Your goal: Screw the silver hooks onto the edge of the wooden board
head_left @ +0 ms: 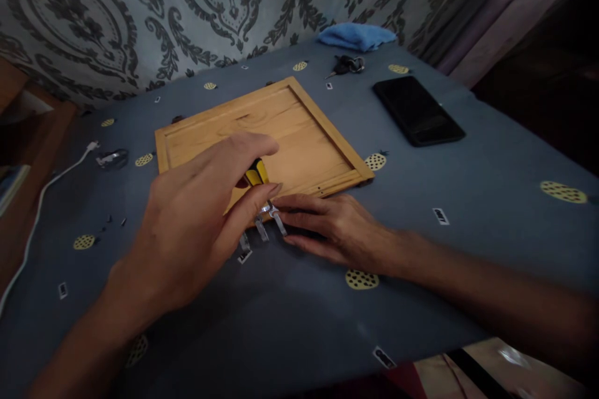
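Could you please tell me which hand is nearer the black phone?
Right: the right hand is left of the black phone, toward the wearer; the left hand lies farther left.

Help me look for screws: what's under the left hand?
Under the left hand, a yellow and black screwdriver handle and the wooden panel show. The panel's near left corner is covered, so anything there can't be seen.

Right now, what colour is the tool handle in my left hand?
The tool handle is yellow and black, best seen in the head view.
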`<state>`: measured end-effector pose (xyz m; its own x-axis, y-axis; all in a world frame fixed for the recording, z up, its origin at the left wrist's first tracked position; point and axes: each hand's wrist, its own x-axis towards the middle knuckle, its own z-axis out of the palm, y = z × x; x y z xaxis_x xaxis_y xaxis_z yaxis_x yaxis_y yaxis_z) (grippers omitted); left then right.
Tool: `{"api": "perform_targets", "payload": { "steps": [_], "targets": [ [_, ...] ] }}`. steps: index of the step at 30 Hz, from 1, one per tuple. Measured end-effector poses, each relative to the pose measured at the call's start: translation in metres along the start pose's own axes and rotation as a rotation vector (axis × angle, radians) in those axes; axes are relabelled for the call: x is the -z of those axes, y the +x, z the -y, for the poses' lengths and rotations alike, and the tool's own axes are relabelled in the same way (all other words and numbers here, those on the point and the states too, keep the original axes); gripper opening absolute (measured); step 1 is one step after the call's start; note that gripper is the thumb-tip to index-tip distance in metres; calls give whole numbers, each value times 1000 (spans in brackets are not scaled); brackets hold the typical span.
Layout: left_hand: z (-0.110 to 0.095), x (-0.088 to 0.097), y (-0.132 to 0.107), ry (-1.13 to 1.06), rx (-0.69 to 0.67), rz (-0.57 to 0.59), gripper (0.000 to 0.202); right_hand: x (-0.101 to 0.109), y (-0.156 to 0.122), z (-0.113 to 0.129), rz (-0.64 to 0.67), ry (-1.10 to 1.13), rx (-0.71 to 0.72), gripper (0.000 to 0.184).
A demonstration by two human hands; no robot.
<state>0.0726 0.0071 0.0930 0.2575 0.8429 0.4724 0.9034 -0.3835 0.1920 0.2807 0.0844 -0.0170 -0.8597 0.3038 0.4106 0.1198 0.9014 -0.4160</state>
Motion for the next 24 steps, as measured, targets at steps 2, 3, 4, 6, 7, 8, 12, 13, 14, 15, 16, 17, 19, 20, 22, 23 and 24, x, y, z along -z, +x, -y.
{"api": "perform_targets", "payload": {
  "steps": [2, 3, 4, 6, 7, 8, 12, 13, 14, 15, 16, 17, 19, 20, 22, 23, 24],
  "targets": [
    [-1, -1, 1, 11, -20, -6, 24, 0, 0, 0, 6, 9, -1, 27],
    [-1, -1, 1, 19, -24, -9, 24, 0, 0, 0, 9, 16, -1, 28],
    [-2, -1, 1, 27, -23, -7, 24, 0, -1, 0, 8, 20, -1, 28],
    [-3, -1, 1, 40, -13, -7, 23, 0, -1, -1, -5, 21, 5, 29],
    [-4, -1, 0, 43, -9, -8, 23, 0, -1, 0, -8, 18, 6, 28],
    [-4, 0, 0, 44, -8, -11, 23, 0, 0, 0, -12, 14, 8, 28],
    [-4, 0, -1, 37, -6, -10, 23, 0, 1, 0, -16, 3, 16, 27],
    [-4, 1, -1, 33, -9, -8, 24, 0, 1, 0, -18, 2, 18, 28],
    [-3, 1, -1, 29, -13, -4, 24, 0, 1, 0, -18, 4, 20, 28],
    [-3, 1, -1, 25, -17, 3, 24, 0, 1, 0, -17, 7, 20, 28],
    [-2, 1, 0, 21, -23, 9, 24, 0, 1, 0, -17, 10, 19, 28],
    [-1, 2, 0, 15, -31, 18, 25, 0, 1, 0, -14, 15, 17, 27],
    [0, 2, 0, -1, -55, 38, 26, 0, 1, 0, -12, 22, 10, 26],
    [0, 2, 1, -10, -70, 46, 27, 0, 0, 0, -12, 24, 10, 26],
    [1, 2, 0, -21, -94, 60, 28, -1, 0, 0, -16, 25, 15, 26],
    [2, 2, 0, -21, -100, 64, 29, -1, 0, 0, -17, 25, 17, 26],
    [2, 2, 0, -20, -101, 64, 29, -1, 0, 0, -17, 25, 18, 26]
  ]
}}
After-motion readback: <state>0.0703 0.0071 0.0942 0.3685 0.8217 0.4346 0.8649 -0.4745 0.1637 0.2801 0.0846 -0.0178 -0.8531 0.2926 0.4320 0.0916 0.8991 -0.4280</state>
